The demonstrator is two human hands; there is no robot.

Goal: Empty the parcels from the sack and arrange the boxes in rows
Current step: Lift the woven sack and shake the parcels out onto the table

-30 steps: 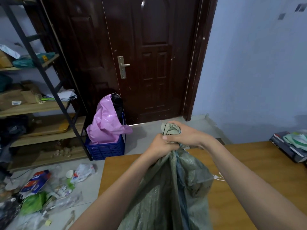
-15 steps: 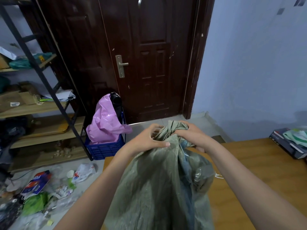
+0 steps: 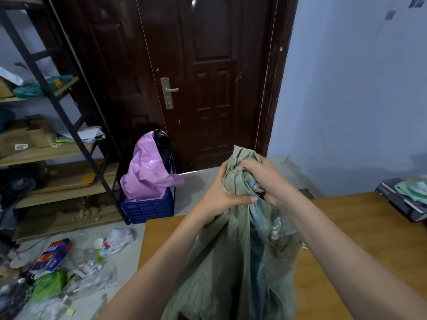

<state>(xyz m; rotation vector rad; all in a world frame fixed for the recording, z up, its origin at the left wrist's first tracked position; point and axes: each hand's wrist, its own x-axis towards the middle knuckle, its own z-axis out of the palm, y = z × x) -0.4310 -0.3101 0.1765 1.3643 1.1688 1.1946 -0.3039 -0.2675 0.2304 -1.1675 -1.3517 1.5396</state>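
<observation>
Sack (image 3: 233, 269), of grey-green woven cloth, stands upright on the wooden surface (image 3: 360, 239), its body falling toward the lower edge of the view and hiding whatever is inside. Its neck is bunched together at the top, where both hands meet. The left hand (image 3: 219, 195) grips the gathered cloth from the left, thumb lying across the front of the neck. The right hand (image 3: 265, 179) is curled over the top of the bunch from the right, fingers dug into the folds. The two hands sit just beside each other, touching or nearly so.

On the far right of the surface lies a dark book (image 3: 399, 202) with something pale green on it. Beyond the surface, on the floor by the dark door (image 3: 208, 77), a blue crate (image 3: 147, 209) holds a pink bag (image 3: 147, 176). A shelf (image 3: 46, 153) stands at the left, and litter (image 3: 53, 262) is strewn over the floor before it.
</observation>
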